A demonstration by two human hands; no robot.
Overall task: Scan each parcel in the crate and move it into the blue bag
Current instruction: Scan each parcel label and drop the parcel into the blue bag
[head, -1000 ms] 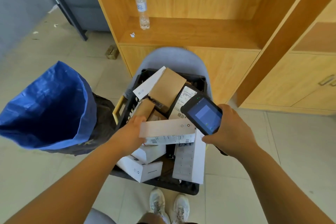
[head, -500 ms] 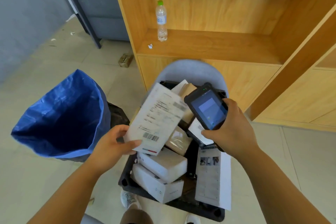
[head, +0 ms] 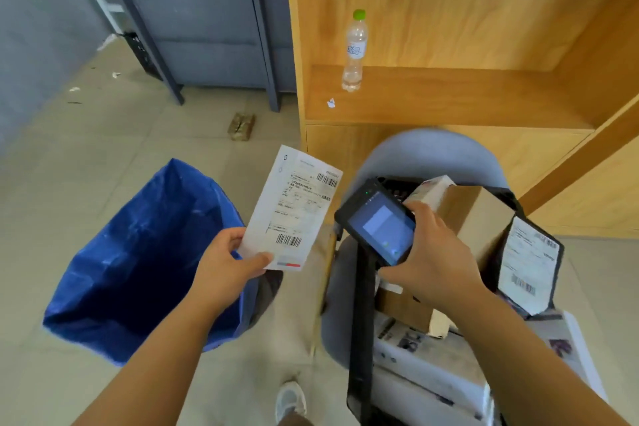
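Observation:
My left hand (head: 228, 270) grips a flat white parcel (head: 294, 207) by its lower corner, label and barcodes facing me, held upright just right of the open blue bag (head: 138, 263). My right hand (head: 435, 259) holds a black handheld scanner (head: 378, 226), screen lit, next to the parcel's right edge. The black crate (head: 361, 339) sits on a grey chair (head: 425, 156) at the right. It holds several parcels: a brown cardboard box (head: 473, 214), a black bag with a white label (head: 529, 259), and white boxes (head: 425, 367).
A wooden cabinet (head: 449, 93) stands behind the chair, with a plastic bottle (head: 354, 52) on its shelf. A small brown packet (head: 242, 126) lies on the tiled floor. A grey metal rack (head: 207, 28) stands at the back left. My shoe (head: 290, 401) is below.
My left hand lifted the white parcel out of the crate and carried it left, beside the blue bag. The scanner followed it. My view swung left.

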